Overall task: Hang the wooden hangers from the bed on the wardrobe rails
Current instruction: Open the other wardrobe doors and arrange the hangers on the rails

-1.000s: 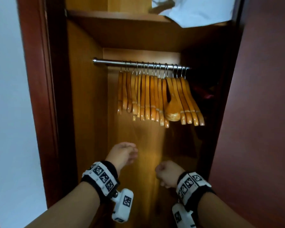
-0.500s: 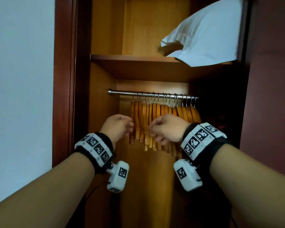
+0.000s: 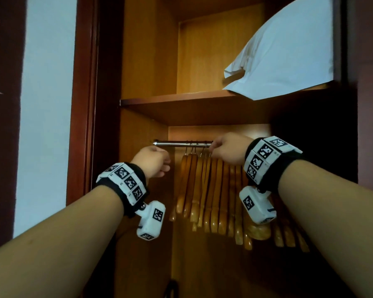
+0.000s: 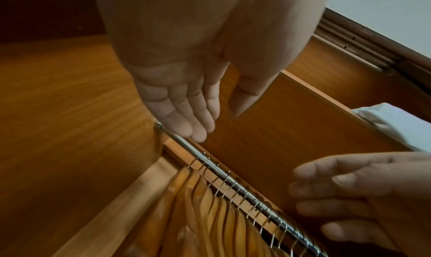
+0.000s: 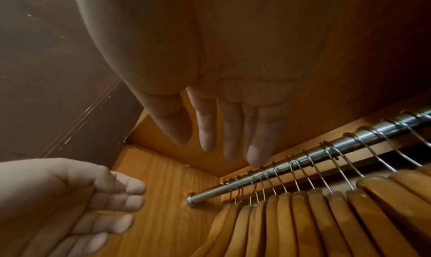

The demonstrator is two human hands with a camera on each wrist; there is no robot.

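Several wooden hangers (image 3: 211, 190) hang close together by wire hooks on the chrome rail (image 3: 181, 143) inside the wardrobe. My right hand (image 3: 226, 149) is raised to the rail above the hangers. In the right wrist view its fingers (image 5: 254, 150) are straight, tips just short of the rail (image 5: 303, 161) and hooks, holding nothing. My left hand (image 3: 153, 162) hovers near the rail's bare left end, just left of the hangers. The left wrist view shows my left hand (image 4: 203, 117) relaxed and empty, tips close to the rail (image 4: 233, 179).
A wooden shelf (image 3: 181, 102) runs just above the rail, with a white pillow (image 3: 289, 50) on its right side. The wardrobe's side wall (image 3: 142, 61) and dark red frame (image 3: 84, 104) stand at the left. A dark door panel (image 3: 370, 104) stands at the right.
Both hands have risen from below the hangers to the height of the rail. The right hand has gone up to the hooks. The head view has tilted upward.
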